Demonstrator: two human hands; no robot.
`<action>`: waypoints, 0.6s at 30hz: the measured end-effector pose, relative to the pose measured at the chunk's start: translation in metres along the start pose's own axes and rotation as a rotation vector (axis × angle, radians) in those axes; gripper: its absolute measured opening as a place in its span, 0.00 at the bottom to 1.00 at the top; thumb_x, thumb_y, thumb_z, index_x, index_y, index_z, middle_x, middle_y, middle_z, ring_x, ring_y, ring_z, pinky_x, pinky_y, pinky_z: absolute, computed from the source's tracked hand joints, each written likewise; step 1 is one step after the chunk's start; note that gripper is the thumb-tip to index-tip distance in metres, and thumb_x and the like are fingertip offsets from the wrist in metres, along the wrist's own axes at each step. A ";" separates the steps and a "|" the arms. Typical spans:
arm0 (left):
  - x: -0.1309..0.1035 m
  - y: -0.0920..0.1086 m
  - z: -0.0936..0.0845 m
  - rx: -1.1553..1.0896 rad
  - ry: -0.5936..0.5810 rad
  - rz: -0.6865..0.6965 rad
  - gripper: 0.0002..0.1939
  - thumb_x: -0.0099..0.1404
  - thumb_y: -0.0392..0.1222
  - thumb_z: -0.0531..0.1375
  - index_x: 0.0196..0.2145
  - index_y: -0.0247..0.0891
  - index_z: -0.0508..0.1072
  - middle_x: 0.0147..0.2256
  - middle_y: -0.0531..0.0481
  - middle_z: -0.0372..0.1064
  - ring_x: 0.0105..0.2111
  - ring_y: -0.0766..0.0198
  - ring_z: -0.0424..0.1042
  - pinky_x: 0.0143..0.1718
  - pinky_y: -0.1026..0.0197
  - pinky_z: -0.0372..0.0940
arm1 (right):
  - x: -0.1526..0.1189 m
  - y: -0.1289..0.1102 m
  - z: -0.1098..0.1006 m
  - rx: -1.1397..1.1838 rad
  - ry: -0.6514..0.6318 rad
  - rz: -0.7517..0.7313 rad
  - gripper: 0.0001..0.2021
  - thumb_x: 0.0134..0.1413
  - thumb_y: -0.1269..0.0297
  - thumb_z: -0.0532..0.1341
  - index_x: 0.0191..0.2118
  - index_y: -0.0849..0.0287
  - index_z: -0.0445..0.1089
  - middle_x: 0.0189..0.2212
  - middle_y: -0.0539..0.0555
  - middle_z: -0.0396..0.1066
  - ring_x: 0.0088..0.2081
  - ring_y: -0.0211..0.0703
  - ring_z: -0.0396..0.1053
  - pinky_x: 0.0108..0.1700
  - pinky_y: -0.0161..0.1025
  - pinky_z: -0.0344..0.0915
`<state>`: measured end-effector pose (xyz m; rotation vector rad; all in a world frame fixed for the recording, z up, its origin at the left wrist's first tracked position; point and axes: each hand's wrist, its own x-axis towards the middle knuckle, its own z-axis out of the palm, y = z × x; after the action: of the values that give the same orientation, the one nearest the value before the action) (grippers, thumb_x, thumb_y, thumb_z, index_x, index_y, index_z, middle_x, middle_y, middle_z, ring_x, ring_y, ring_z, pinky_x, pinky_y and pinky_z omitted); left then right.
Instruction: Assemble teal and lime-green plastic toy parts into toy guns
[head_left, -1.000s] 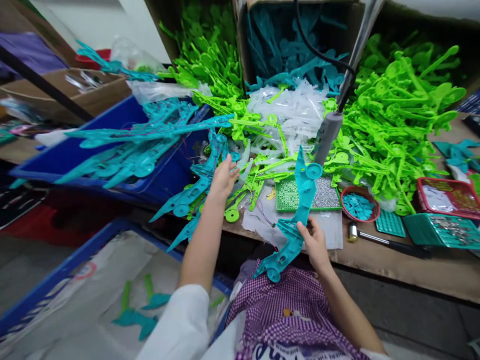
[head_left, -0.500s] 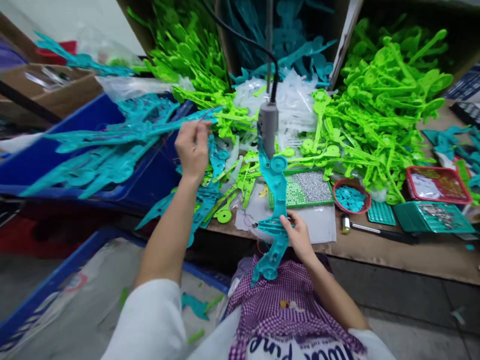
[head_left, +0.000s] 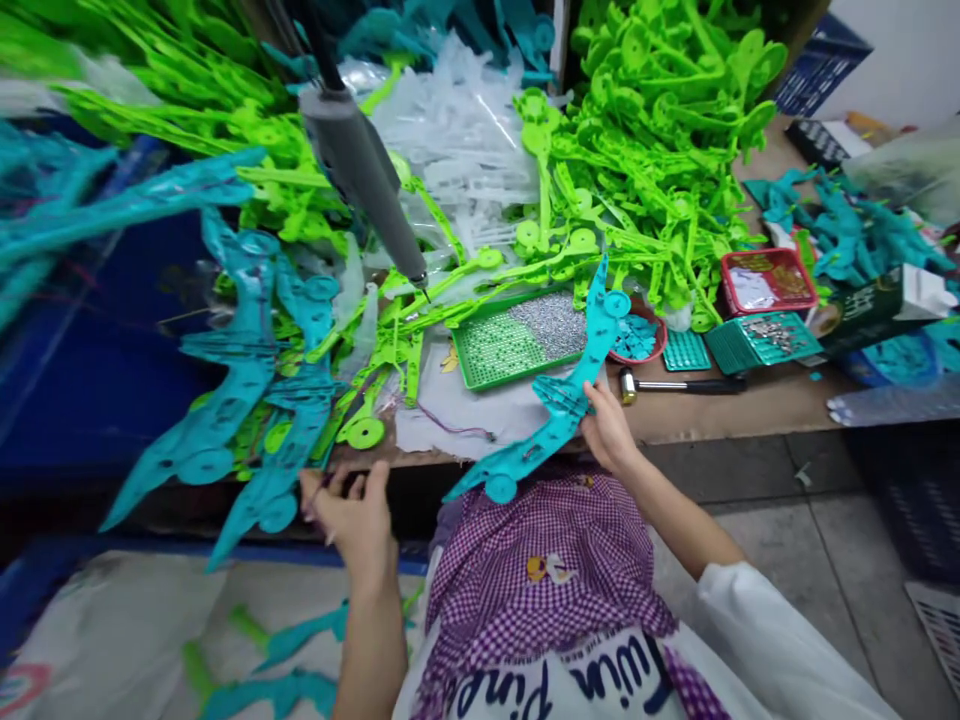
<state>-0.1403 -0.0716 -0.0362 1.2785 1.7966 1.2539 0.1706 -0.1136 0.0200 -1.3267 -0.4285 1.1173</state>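
Observation:
My right hand (head_left: 611,430) grips a curved teal plastic part (head_left: 536,445) near its middle, thumb on top. The part has pointed ends and round discs, and it is held tilted above my lap, at the table's front edge. My left hand (head_left: 356,515) is low at the left, fingers curled, beside the lower end of a teal part (head_left: 300,430) lying over the edge. Something thin and dark shows at its fingertips, too blurred to name. Another teal part (head_left: 232,390) lies farther left. Thin purple wires (head_left: 454,428) rest on the white sheet (head_left: 420,385).
A grey electric screwdriver (head_left: 367,190) hangs over the table. Behind lie heaps of green parts (head_left: 645,150) and clear plastic pieces (head_left: 465,150). A green tray (head_left: 499,350) of small metal pieces, a red bowl (head_left: 660,350) and a hammer (head_left: 675,385) stand to the right.
My left hand has come down from the blue bin's teal parts to the table's front edge. The part in my right hand has swung to a slant. The view has shifted right.

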 end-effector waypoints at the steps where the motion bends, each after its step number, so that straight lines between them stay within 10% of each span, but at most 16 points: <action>1: 0.004 0.009 0.004 -0.043 0.077 -0.019 0.39 0.58 0.51 0.61 0.62 0.43 0.49 0.61 0.36 0.51 0.60 0.47 0.62 0.59 0.42 0.63 | 0.003 -0.006 0.000 -0.004 -0.010 -0.011 0.20 0.46 0.44 0.64 0.39 0.52 0.64 0.35 0.50 0.76 0.43 0.47 0.74 0.39 0.43 0.74; 5: 0.044 0.072 0.034 -0.209 0.166 0.049 0.30 0.64 0.47 0.54 0.62 0.45 0.53 0.63 0.40 0.54 0.57 0.49 0.66 0.59 0.42 0.63 | 0.017 -0.027 0.002 0.000 -0.028 -0.073 0.20 0.45 0.45 0.64 0.39 0.52 0.63 0.35 0.49 0.76 0.45 0.47 0.73 0.39 0.42 0.73; 10: 0.067 0.144 0.082 0.107 -0.179 0.373 0.23 0.67 0.48 0.55 0.57 0.37 0.67 0.61 0.39 0.61 0.64 0.45 0.58 0.66 0.41 0.53 | 0.032 -0.044 0.000 0.031 -0.034 -0.112 0.21 0.41 0.46 0.67 0.35 0.53 0.64 0.29 0.47 0.73 0.40 0.45 0.73 0.37 0.39 0.70; 13: 0.036 0.152 0.090 0.272 -0.356 0.474 0.37 0.64 0.51 0.61 0.64 0.29 0.58 0.67 0.28 0.47 0.69 0.39 0.44 0.68 0.39 0.45 | 0.036 -0.047 -0.009 0.029 -0.015 -0.118 0.22 0.38 0.45 0.69 0.34 0.54 0.65 0.25 0.45 0.69 0.32 0.40 0.69 0.33 0.36 0.66; 16: -0.004 0.135 0.086 0.163 -0.259 0.633 0.44 0.65 0.54 0.60 0.70 0.37 0.44 0.70 0.33 0.40 0.70 0.43 0.41 0.68 0.42 0.45 | 0.038 -0.047 -0.020 0.032 0.022 -0.122 0.23 0.34 0.44 0.71 0.31 0.55 0.66 0.24 0.43 0.66 0.27 0.35 0.64 0.29 0.33 0.62; 18: -0.022 0.119 0.089 0.108 -0.545 0.728 0.50 0.62 0.58 0.63 0.71 0.40 0.41 0.69 0.33 0.45 0.67 0.43 0.53 0.66 0.42 0.52 | 0.040 -0.046 -0.022 0.035 0.033 -0.130 0.24 0.33 0.43 0.71 0.30 0.55 0.66 0.24 0.43 0.66 0.27 0.34 0.63 0.30 0.33 0.63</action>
<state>-0.0124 -0.0497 0.0395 2.1979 1.0423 0.9949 0.2246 -0.0857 0.0427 -1.2667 -0.4623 0.9900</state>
